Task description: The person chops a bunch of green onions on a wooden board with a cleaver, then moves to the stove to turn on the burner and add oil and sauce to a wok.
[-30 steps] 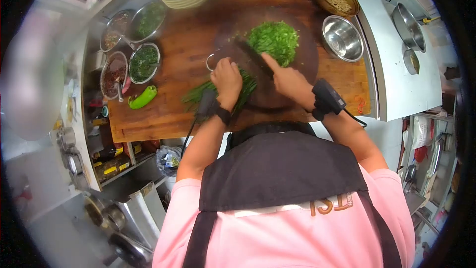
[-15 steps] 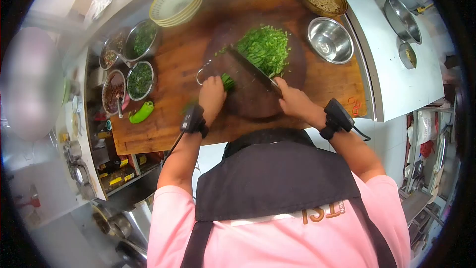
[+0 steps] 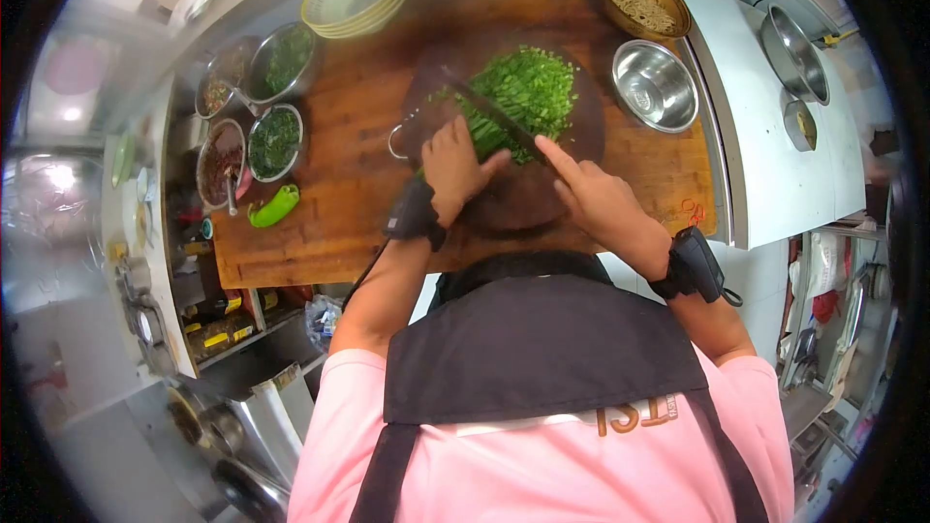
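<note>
Chopped green scallions (image 3: 544, 87) lie heaped on a dark round cutting board (image 3: 504, 208). My left hand (image 3: 453, 163) is at the heap's near left edge, fingers stretched and thumb spread apart, touching some longer green pieces (image 3: 486, 136). In my right hand (image 3: 599, 196) is the handle of a kitchen knife (image 3: 492, 112), with the index finger reaching forward along it. The dark blade runs up and left across the scallions. Part of the handle is hidden by the fingers.
Metal bowls of chopped greens (image 3: 275, 143) and sauce (image 3: 223, 165) stand left, near a green pepper (image 3: 275, 206). Stacked bowls (image 3: 355, 0) sit at the back. A steel bowl (image 3: 655, 87) and a bowl of pale shreds (image 3: 641, 8) are on the right.
My left hand has moved right to the heap, and its fingers have spread from their grip on the scallion bunch. The knife stays in my right hand, now lying across the scallions.
</note>
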`<state>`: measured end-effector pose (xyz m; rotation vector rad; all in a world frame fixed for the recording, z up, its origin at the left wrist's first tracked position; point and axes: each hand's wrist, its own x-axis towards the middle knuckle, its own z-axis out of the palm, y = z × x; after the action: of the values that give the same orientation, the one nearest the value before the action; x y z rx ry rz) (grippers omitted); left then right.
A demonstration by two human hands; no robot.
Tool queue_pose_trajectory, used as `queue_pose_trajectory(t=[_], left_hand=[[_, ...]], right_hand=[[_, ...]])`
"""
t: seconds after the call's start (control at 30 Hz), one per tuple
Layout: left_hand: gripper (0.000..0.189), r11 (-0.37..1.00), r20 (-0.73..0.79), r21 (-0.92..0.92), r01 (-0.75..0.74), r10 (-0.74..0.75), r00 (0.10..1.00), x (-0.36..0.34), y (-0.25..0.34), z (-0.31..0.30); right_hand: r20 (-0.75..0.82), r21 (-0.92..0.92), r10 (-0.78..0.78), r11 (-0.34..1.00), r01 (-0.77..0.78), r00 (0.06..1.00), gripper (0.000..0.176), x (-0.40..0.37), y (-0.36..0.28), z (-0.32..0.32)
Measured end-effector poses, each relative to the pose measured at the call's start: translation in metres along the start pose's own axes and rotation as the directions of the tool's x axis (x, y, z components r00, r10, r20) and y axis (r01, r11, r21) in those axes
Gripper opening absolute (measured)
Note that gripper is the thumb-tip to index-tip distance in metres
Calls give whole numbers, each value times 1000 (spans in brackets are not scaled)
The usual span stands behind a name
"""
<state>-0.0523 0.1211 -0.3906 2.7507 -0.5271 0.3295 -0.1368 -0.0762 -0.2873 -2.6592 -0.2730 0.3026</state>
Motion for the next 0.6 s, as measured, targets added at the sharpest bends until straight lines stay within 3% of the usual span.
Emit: queue_pose_trajectory(t=[0.03, 0.1, 0.13, 0.2, 0.27, 0.33, 0.4, 0.57, 0.6], left_hand=[[46, 1000, 2, -6, -1, 1, 1000, 1, -5, 8], [27, 969, -76, -157, 192, -205, 976, 5, -14, 19], [27, 967, -75, -164, 197, -211, 975, 3, -12, 22], [15, 947, -11, 19, 319, -319, 948, 0, -5, 27], [14, 945, -67, 26, 325, -323, 944, -3, -1, 34], [14, 943, -116, 33, 330, -324, 939, -7, 1, 38], [14, 961, -278, -46, 272, -274, 921, -6, 2, 41], [15, 961, -239, -37, 273, -274, 932, -6, -2, 46], [16, 965, -252, -7, 262, -255, 934, -5, -2, 45]], right_hand=[[-8, -11, -11, 1000, 11, 1000, 58, 0, 0, 1], [24, -44, -1, 999, 2, 1000, 58, 2, -2, 2], [56, -74, 2, 997, 2, 998, 58, 3, -3, 3], [73, -109, 1, 994, 7, 997, 59, 5, -3, 7], [95, -146, 3, 989, 11, 995, 60, 8, -8, 4], [289, -183, 102, 982, -49, 952, 70, 13, -19, -11], [311, -121, 93, 991, -57, 946, 70, 17, -17, -15], [306, -21, 86, 996, -84, 948, 62, 30, -1, 25], [239, 4, 99, 995, -103, 966, 62, 32, -1, 38]])
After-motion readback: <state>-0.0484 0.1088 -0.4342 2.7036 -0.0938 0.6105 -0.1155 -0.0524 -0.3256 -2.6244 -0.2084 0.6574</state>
